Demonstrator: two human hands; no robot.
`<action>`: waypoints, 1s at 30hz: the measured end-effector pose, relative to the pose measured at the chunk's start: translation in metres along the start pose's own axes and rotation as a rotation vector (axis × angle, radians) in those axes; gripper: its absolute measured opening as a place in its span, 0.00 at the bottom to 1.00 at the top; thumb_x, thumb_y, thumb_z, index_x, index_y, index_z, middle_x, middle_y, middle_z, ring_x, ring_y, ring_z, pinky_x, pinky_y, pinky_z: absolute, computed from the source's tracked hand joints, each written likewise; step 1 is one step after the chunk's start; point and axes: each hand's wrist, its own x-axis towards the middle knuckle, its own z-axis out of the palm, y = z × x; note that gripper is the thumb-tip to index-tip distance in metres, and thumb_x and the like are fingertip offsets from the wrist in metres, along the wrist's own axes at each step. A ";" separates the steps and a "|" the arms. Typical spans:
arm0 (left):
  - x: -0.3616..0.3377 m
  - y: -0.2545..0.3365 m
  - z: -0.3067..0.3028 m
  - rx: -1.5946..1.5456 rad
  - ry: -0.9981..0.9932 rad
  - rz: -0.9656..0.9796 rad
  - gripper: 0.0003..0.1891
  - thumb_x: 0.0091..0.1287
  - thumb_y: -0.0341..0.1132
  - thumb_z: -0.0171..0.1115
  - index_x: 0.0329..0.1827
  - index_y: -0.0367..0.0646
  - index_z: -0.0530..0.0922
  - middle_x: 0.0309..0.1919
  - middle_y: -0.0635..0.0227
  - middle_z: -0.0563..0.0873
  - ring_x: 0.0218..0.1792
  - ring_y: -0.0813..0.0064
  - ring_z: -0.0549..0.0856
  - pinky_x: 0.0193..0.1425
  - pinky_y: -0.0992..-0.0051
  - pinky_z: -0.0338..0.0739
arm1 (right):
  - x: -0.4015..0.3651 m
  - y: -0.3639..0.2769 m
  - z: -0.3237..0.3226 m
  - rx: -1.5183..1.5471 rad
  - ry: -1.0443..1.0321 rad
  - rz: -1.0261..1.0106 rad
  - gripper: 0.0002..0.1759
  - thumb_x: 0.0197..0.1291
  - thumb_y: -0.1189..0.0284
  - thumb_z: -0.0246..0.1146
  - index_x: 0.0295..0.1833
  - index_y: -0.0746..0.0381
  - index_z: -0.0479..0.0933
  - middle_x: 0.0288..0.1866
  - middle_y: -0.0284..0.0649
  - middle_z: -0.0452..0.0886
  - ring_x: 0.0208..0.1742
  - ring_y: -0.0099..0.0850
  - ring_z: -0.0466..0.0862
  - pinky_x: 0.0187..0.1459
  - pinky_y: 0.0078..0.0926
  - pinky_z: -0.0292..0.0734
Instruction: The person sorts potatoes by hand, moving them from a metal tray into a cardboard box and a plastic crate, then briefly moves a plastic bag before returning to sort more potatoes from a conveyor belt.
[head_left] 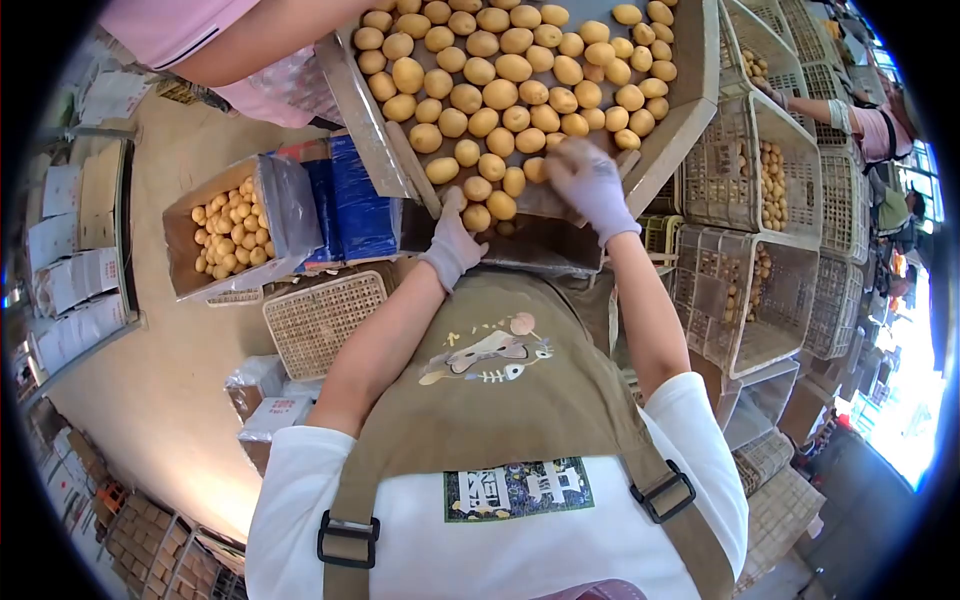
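Many small round yellow-tan items [513, 68], which look like potatoes or similar produce, lie on a tray with wooden sides [675, 130] that narrows toward me. My left hand [453, 245], in a pale glove, is at the tray's front lip beside the lowest produce, fingers stretched and thumb apart. Over the right side of the lip is my right hand [592, 185], also gloved; motion smears its fingers, and whether it holds anything cannot be made out. Beneath the lip, against my apron, stands a dark-sided box [545, 258] with its inside mostly hidden.
A plastic-lined carton [290, 215] of the same produce stands at left, near an upturned-looking woven crate [325, 320]. Stacked plastic crates [740, 300] line the right. Another person's arm [270, 40] reaches in at upper left; a further person [880, 130] works at far right.
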 end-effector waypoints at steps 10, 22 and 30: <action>-0.014 0.005 0.009 -0.023 -0.035 0.076 0.40 0.69 0.68 0.57 0.76 0.50 0.65 0.71 0.65 0.74 0.70 0.60 0.75 0.72 0.47 0.70 | 0.016 -0.023 -0.005 -0.238 0.151 0.059 0.34 0.57 0.43 0.63 0.70 0.38 0.76 0.82 0.54 0.57 0.80 0.57 0.58 0.74 0.62 0.53; 0.010 0.006 0.004 -0.221 -0.119 0.019 0.49 0.62 0.80 0.46 0.79 0.58 0.59 0.75 0.67 0.65 0.75 0.58 0.62 0.77 0.39 0.58 | -0.023 -0.035 -0.006 -0.351 -0.268 -0.084 0.35 0.61 0.52 0.64 0.75 0.39 0.70 0.83 0.42 0.58 0.77 0.48 0.68 0.73 0.57 0.61; 0.019 -0.006 0.007 -0.378 -0.261 -0.053 0.49 0.62 0.81 0.43 0.77 0.54 0.63 0.72 0.62 0.70 0.70 0.55 0.70 0.73 0.35 0.63 | 0.046 -0.013 -0.014 -0.374 -0.110 0.207 0.15 0.67 0.65 0.57 0.58 0.52 0.74 0.53 0.48 0.84 0.54 0.50 0.84 0.51 0.48 0.80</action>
